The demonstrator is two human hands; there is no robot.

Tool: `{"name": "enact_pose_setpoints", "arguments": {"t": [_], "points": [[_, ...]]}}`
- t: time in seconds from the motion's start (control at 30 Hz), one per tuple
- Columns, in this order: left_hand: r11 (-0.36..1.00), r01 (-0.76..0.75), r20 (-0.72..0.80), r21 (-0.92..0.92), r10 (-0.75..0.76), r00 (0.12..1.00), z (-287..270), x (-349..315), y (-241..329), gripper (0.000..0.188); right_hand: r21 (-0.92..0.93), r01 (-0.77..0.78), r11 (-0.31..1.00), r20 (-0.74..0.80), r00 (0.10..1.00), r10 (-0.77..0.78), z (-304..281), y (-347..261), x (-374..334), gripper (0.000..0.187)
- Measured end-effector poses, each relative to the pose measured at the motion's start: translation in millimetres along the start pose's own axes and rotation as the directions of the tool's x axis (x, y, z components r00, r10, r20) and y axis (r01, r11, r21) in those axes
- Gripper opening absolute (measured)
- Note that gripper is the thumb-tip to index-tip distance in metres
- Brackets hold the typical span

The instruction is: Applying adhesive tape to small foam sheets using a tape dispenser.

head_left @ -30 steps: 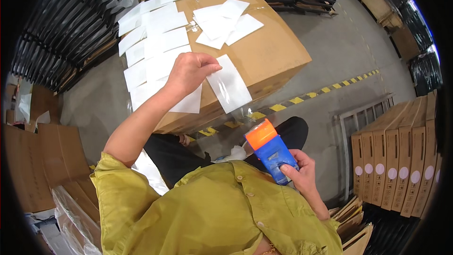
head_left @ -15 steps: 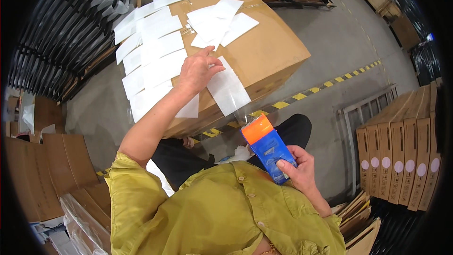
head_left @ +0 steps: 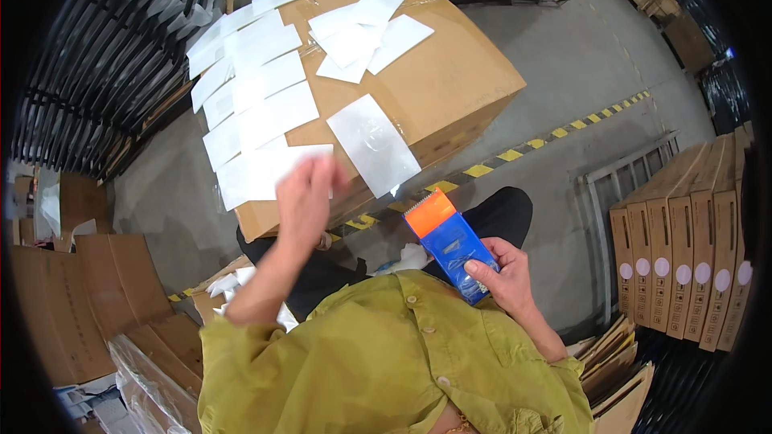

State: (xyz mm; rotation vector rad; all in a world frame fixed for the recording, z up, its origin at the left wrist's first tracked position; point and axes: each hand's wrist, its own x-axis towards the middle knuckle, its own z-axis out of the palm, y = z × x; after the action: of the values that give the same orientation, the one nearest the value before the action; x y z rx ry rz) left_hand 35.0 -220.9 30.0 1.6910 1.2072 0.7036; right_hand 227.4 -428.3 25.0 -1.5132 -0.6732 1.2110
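Observation:
My right hand (head_left: pixel 503 277) grips a blue tape dispenser (head_left: pixel 457 251) with an orange, toothed end, held low in front of my body. My left hand (head_left: pixel 308 193) is smeared by motion above the near left edge of a large cardboard box (head_left: pixel 450 80); its fingers cannot be made out. Beside it, one white sheet (head_left: pixel 374 141) lies on the box top, its near end at the box's edge, with shiny clear tape on it. Overlapping rows of white sheets (head_left: pixel 277 116) cover the left side of the box. A loose pile of white sheets (head_left: pixel 354 36) lies farther back.
Black racks (head_left: pixel 96 56) stand at the far left. Upright flat cartons (head_left: pixel 679 249) line the right side beside a metal frame (head_left: pixel 619 193). Yellow-black striped tape (head_left: pixel 523 150) crosses the floor. Below my left arm is an open carton (head_left: pixel 213 281) with white pieces.
My left hand has come off the single white sheet and swung back toward me and to the left. The right hand keeps the tape dispenser in nearly the same place.

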Motion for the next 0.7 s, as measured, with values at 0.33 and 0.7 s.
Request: {"name": "enact_pose_setpoints", "arguments": {"t": [0.33, 0.7], "points": [[0.503, 0.561, 0.441, -0.657, -0.347, 0.827, 70.4, -18.2, -19.4, 0.038, -0.012, -0.025, 1.0, 0.045, 0.999, 0.026, 7.3, -3.1, -6.7, 0.036], [0.534, 0.437, 0.386, -0.724, -0.211, 0.898, 53.6, 3.7, 17.5, 0.03, 0.005, 0.064, 0.998, -0.032, 0.997, -0.064, 0.9, -2.3, -29.9, 0.032]]}}
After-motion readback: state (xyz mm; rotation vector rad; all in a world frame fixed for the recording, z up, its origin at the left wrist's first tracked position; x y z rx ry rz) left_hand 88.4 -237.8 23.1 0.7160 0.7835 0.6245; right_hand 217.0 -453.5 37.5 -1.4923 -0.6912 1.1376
